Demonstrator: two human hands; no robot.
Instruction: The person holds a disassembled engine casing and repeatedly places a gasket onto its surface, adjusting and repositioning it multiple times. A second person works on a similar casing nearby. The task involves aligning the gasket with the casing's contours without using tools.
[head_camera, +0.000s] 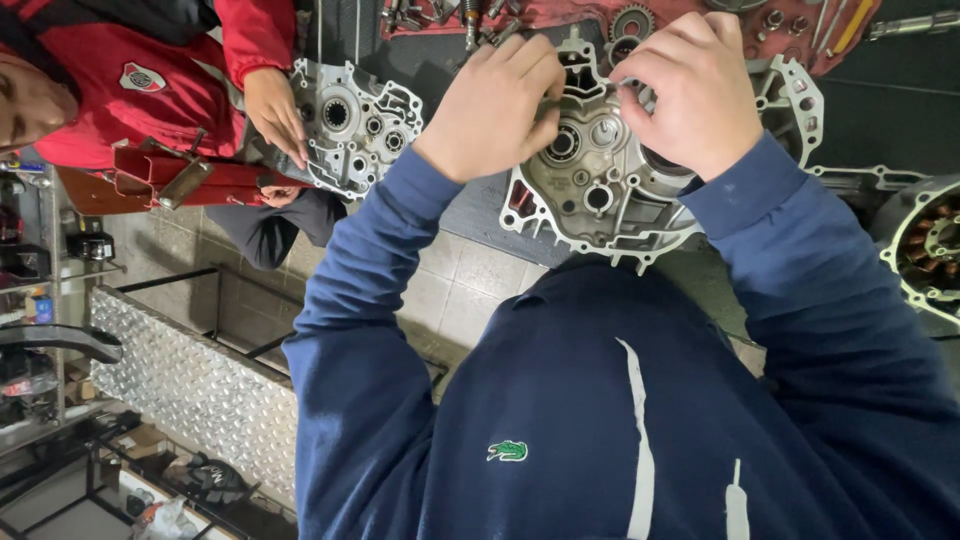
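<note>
- The left hand (500, 105) is curled, its fingers bent onto the upper rim of a grey crankcase half (600, 190); whether anything small is pinched cannot be told.
- The right hand (690, 90) is closed in a loose fist at the case's 1 o'clock edge, fingertips pressed to the casting; what lies under them is hidden.
- The crankcase half is laid flat on the dark tabletop (880, 120), open side up, with bearing bores seen between the two hands.
- Both arms are covered by dark blue sleeves.
- At 12 o'clock from the case, a red cloth (800, 40) is spread, with gears and bolts scattered on it.
- At 3 o'clock, a round cover with copper windings (925, 245) is partly seen at the frame edge.
- At 9 o'clock, a second case half (360, 125) is touched by another person's hand (275, 110), that person being dressed in red.
- At 7 o'clock, below the tabletop, a checker-plate panel (190, 390) is seen on the floor.
</note>
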